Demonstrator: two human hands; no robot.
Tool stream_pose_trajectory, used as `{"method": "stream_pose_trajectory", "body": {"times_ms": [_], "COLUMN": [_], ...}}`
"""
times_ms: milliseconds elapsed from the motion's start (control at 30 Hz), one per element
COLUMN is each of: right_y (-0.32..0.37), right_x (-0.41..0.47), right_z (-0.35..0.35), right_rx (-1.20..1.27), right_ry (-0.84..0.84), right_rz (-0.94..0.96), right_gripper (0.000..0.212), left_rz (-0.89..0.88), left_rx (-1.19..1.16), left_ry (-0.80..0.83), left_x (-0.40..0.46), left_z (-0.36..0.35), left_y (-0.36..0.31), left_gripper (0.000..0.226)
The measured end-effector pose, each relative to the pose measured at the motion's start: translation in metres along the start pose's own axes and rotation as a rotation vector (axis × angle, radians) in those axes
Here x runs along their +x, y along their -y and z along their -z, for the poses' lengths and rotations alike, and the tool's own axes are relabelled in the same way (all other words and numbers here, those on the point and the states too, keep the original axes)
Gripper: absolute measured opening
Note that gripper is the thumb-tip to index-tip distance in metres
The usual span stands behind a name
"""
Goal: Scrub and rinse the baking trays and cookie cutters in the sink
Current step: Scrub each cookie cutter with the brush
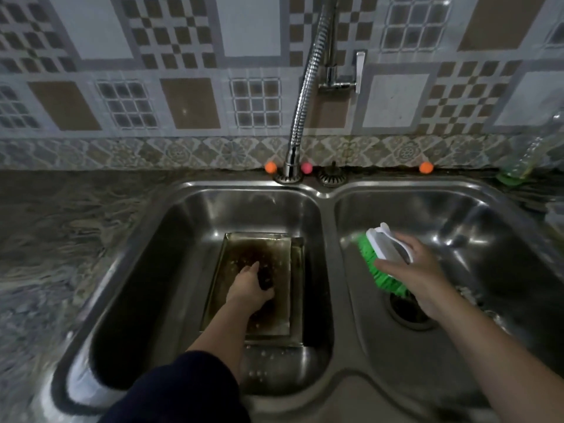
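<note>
A stainless double sink (326,190) fills the view, set into a dark mottled counter (61,239) below a patterned tile wall. In the left basin (171,270) lies a rectangular baking tray (219,285), flat on the basin floor, its inside stained dark brown with pale specks; a second rim shows along its right and near edges, so it may sit on another tray, though that cannot be told for sure. The left hand (250,285) reaches down into this tray, fingers curled round a small dark thing (265,280) pressed to the tray's floor; what the thing is cannot be made out. Droplets or suds speckle the basin floor just in front of the tray. Over the right basin (457,239) the right hand (418,267) grasps a scrub brush (383,248) with a white back and green bristles, thumb along the near side and fingers wrapped over the back, bristles facing left and down, held above the open drain (409,309). A flexible metal faucet hose (302,111) hangs from the wall to a nozzle standing at the back rim between the basins. Three small balls, two orange (270,167) and one pink (306,168), sit along the back ledge, and a clear bottle (525,160) stands at the far right corner
</note>
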State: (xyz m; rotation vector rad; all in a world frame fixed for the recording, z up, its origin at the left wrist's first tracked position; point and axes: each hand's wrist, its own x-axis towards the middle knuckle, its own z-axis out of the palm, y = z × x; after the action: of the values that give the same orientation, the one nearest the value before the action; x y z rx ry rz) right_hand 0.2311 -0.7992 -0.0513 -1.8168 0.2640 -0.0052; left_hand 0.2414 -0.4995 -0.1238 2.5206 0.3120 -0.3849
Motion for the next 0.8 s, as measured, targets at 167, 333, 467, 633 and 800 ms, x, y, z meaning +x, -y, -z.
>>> {"method": "stream_pose_trajectory", "body": {"times_ms": [167,333,467,633,800], "right_y": [-0.005,0.001,0.006,0.016,0.012], "right_x": [-0.008,-0.021,-0.033,-0.039,-0.036], "right_z": [0.01,0.027,0.061,0.122,0.183], "right_rx": [-0.194,-0.314,-0.332,-0.377,-0.406], "right_ry": [-0.075,-0.095,-0.125,-0.166,-0.242], "right_rz": [0.04,0.088,0.1,0.101,0.106], "right_gripper": [0.066,0.065,0.065,0.066,0.064], "left_rz": [-0.032,-0.164,-0.314,-0.469,-0.509], "left_rx": [0.032,-0.048,-0.058,-0.059,-0.031], "left_ry": [-0.011,-0.151,-0.245,-0.184,-0.007], "left_x": [-0.002,-0.008,-0.008,-0.02,-0.044], "left_z": [-0.001,0.018,0.018,-0.02,-0.096], "left_y": [-0.004,-0.049,-0.111,-0.192,-0.245], "left_gripper": [0.086,0.056,0.047,0.043,0.046]}}
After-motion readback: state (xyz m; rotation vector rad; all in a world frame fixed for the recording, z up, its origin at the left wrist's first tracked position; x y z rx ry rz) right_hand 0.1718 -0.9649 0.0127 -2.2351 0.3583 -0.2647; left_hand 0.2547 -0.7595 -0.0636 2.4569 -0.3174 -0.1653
